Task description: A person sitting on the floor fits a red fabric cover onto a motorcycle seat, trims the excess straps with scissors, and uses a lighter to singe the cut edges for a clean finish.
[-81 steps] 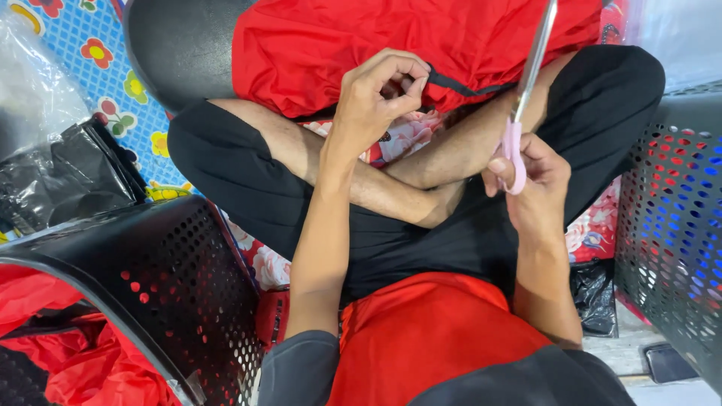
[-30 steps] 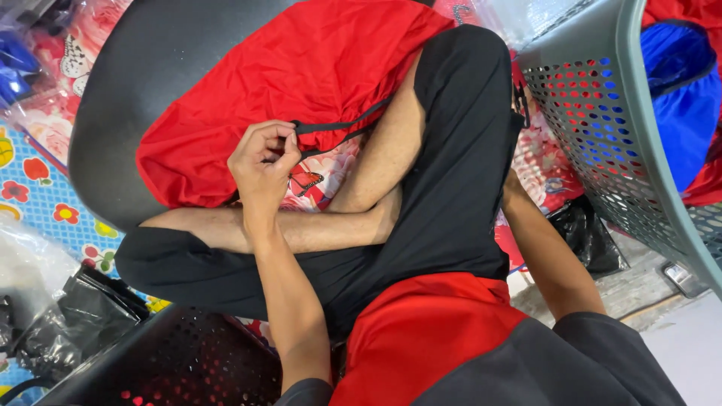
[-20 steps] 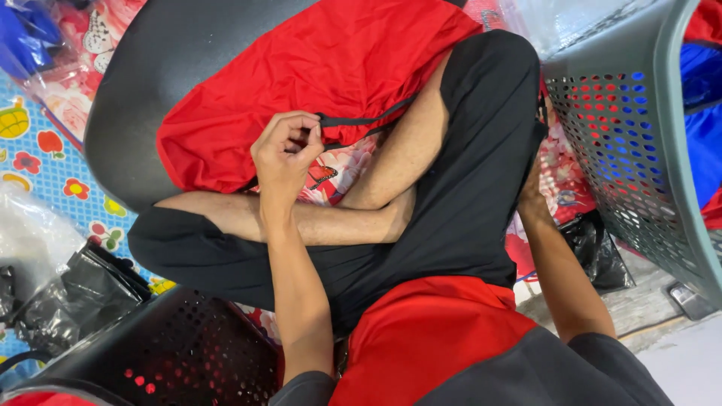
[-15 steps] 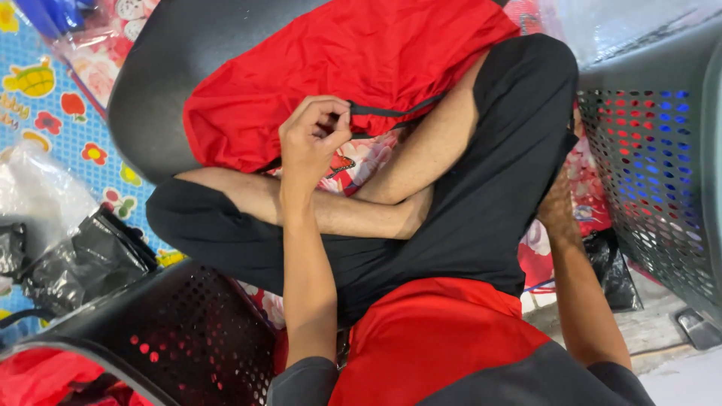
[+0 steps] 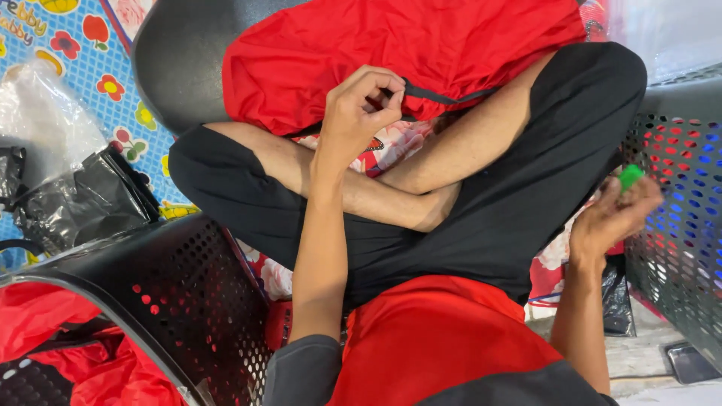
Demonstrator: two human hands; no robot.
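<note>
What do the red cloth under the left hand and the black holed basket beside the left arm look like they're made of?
The red cloth looks like thin, smooth woven synthetic fabric: fine creases, faint sheen, black strap along its edge. The black holed basket looks like moulded plastic: even round perforations, a smooth glossy rim. The left hand pinches the cloth's edge.

Head camera, looking steeply down, close.
It faces the crossed legs (image 5: 421, 188) and the red cloth (image 5: 391, 53); only one view exists.

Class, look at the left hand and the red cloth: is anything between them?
Nothing visible. The left hand already pinches the dark cord at the edge of the red cloth. The right hand is off to the side with a small green thing.
</note>
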